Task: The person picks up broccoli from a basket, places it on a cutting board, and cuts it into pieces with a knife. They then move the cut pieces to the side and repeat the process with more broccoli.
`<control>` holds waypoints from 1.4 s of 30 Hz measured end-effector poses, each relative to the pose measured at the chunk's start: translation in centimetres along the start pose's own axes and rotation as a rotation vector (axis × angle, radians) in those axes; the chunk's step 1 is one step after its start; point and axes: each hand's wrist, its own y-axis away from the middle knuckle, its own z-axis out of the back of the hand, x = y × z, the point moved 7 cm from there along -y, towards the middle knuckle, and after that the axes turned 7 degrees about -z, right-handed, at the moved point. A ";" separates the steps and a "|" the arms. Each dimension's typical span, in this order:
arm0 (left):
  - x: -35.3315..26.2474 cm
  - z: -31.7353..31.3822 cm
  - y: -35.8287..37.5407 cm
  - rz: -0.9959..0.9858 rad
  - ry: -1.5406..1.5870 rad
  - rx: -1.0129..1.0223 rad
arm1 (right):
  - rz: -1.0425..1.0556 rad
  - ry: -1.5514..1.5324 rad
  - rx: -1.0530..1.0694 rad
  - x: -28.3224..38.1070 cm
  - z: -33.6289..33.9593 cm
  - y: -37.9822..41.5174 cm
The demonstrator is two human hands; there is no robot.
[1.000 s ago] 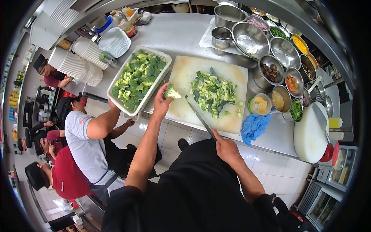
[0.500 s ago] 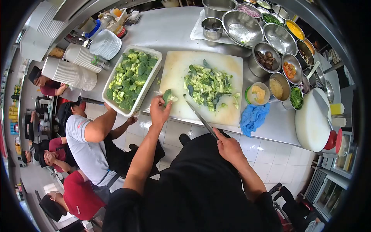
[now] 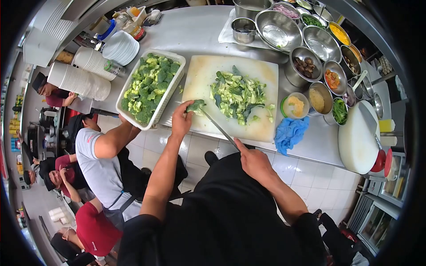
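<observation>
A broccoli floret [image 3: 196, 106] is pinched in the fingers of my left hand [image 3: 181, 119], at the left front of the white cutting board [image 3: 199, 68]. My right hand [image 3: 255, 162] grips a knife [image 3: 220, 129] by its handle, in front of the board. The blade slants up to the left, its tip at the floret's stem end. Cut broccoli stems and leaves [image 3: 239, 95] lie heaped on the board's middle. Left of the board, a white plastic basket [image 3: 178, 82] is full of broccoli florets [image 3: 151, 88].
Right of the board sit a blue cloth [image 3: 290, 135] and a small tub [image 3: 295, 107]. Metal bowls [image 3: 321, 43] of ingredients crowd the back right. Stacked white bowls [image 3: 84, 82] stand at left. A co-worker in a grey shirt [image 3: 95, 155] stands close by, arms reaching to the basket.
The knife has moved left, bringing its tip from beside the floret to its stem. My left hand has turned the floret sideways. The co-worker's hands have moved up to the basket.
</observation>
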 end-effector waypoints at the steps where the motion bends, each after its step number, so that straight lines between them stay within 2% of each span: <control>1: -0.3 0.0 -0.1 -0.053 -0.034 0.006 | 0.045 0.005 -0.013 0.5 0.1 -0.4; 10: 0.3 -0.3 -0.1 0.182 -0.077 0.042 | 0.021 -0.016 0.076 1.6 1.0 -0.8; 14: 0.2 -0.6 0.1 0.198 -0.069 0.040 | 0.077 -0.013 0.044 2.1 -0.2 -1.7; 16: 0.1 -0.6 0.1 0.144 -0.033 -0.016 | -0.030 0.066 0.136 2.5 -1.0 -2.5; 19: -0.5 -0.6 0.0 0.047 -0.139 -0.034 | -0.035 0.180 0.127 2.6 -3.4 -3.7; 22: -0.7 -0.6 0.0 -0.021 -0.112 -0.033 | -0.059 0.168 0.142 1.7 -3.3 -4.4; 23: -0.8 -0.4 -0.1 -0.029 -0.112 -0.032 | 0.130 0.045 -0.068 -0.6 -4.5 -5.5; 24: -0.7 -0.4 0.0 -0.019 -0.026 -0.011 | -0.269 -0.374 0.388 0.0 -1.2 -5.0; 26: 0.0 -0.1 0.9 -0.007 0.054 -0.006 | -0.359 -0.562 0.388 -1.9 0.6 -5.4; 27: 1.2 -0.1 1.9 -0.004 0.094 -0.021 | -0.344 -0.558 0.388 -2.1 1.5 -5.0; 28: 1.4 0.4 2.5 -0.002 0.133 -0.034 | -0.302 -0.456 0.380 -2.0 2.3 -4.1; 30: -0.1 1.5 4.0 -0.066 0.007 -0.048 | -0.257 -0.350 0.374 -2.6 1.5 -2.4; 32: -2.5 2.4 5.3 -0.012 -0.133 -0.136 | 0.090 -0.038 -0.039 -2.1 1.8 -0.9; 33: -2.2 2.1 5.7 -0.016 -0.159 -0.180 | -0.047 -0.014 0.076 -0.4 2.7 -0.1; 34: -1.3 1.4 6.0 -0.007 -0.159 -0.184 | -0.045 -0.008 0.084 -0.4 2.0 -0.1; 36: 1.1 0.2 5.6 0.201 0.096 -0.204 | 0.082 0.040 0.036 0.4 1.1 0.1; 38: 0.4 0.7 4.3 0.134 0.106 -0.275 | 0.104 0.161 0.023 1.1 0.7 0.0; 40: 0.7 0.3 3.6 0.137 0.062 -0.169 | 0.095 0.178 0.053 1.8 0.7 -0.1; 42: 0.6 0.5 3.2 0.107 0.067 -0.190 | 0.096 0.193 0.052 2.7 1.0 -0.1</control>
